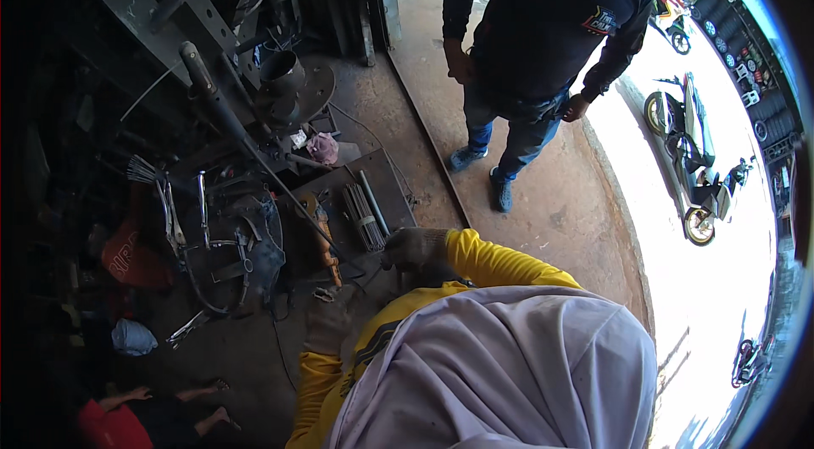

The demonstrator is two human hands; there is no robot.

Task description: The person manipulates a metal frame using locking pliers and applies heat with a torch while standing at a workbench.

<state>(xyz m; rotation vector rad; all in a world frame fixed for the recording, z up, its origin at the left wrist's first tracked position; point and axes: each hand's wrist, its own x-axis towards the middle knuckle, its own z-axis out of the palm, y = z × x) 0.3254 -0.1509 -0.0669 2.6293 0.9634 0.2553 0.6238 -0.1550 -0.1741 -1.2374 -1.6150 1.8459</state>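
Note:
My left hand [326, 329], in a dark glove below a yellow sleeve, is curled beside a small pale metal piece [324, 295] at its fingertips. My right hand [414, 247], also gloved, is closed at the corner of a dark metal worktop [394, 186]. Whatever lies in its fingers is dark and too small to tell. Just beyond it lie a banded bundle of thin grey rods [365, 216] and a grey metal tube [374, 203]. Between the hands and the bundle's left side rests a long orange tool [322, 237].
Metal clamps [203, 207] and a curved frame crowd the left, near a red object [133, 258]. A person in dark clothes [551, 33] stands ahead; another in red [114, 423] is low left. A floor rail [428, 139] runs past the worktop. Motorcycles [695, 152] stand outside.

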